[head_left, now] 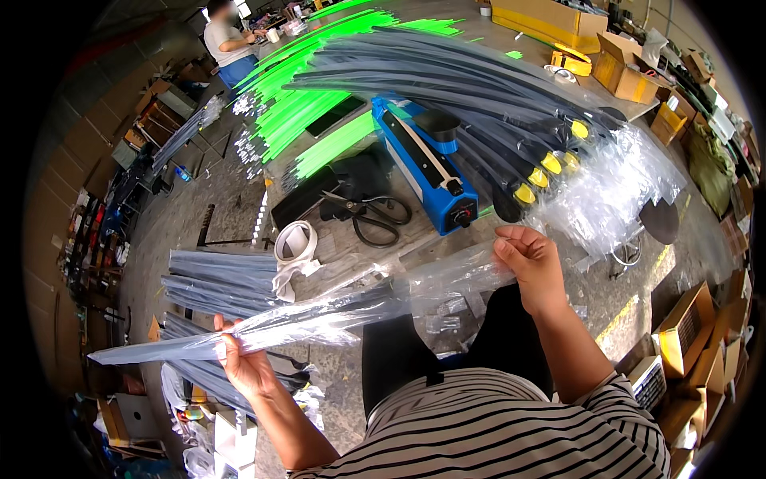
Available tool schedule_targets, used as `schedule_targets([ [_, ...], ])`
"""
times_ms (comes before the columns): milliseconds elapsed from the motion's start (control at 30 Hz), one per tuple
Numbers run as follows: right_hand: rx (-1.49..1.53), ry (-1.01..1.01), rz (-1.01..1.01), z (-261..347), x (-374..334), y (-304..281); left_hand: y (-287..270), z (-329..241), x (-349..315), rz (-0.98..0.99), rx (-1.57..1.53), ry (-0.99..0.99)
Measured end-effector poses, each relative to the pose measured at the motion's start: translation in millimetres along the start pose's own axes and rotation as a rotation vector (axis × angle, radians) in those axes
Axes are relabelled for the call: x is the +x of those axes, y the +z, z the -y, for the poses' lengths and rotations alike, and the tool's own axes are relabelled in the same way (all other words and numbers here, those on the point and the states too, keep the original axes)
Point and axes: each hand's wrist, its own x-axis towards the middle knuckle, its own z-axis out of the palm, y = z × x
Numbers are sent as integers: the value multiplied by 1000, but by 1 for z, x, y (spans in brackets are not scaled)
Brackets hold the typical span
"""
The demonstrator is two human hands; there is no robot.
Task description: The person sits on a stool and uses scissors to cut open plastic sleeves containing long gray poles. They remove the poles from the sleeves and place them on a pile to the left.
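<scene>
A long, narrow clear plastic sleeve (343,310) stretches across in front of my body, with something long and dark grey inside its left part. My left hand (246,367) is closed around the sleeve toward its left end. At the other end my right hand (533,267) pinches the empty-looking, flattened plastic between thumb and fingers. Just beyond the sleeve on the table are a blue heat sealer (439,191), black-handled scissors (375,219) and a roll of whitish strap (295,246). A black pouch-like item (359,174) lies behind the scissors.
Plastic-wrapped grey lengths (447,80) with yellow parts at their ends cover the table's far right. Bright green rods (295,120) lie behind. More wrapped lengths (215,279) rest at lower left. Cardboard boxes (686,331) stand at right. A person (227,44) stands far left.
</scene>
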Motion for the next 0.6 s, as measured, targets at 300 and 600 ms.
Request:
schedule_targets([
  [300,-241,38,113,6,16,10,8,9,7,-30,0,14],
  [600,-928,-795,-87,31,93,21,36,57,49,-111,22,-34],
])
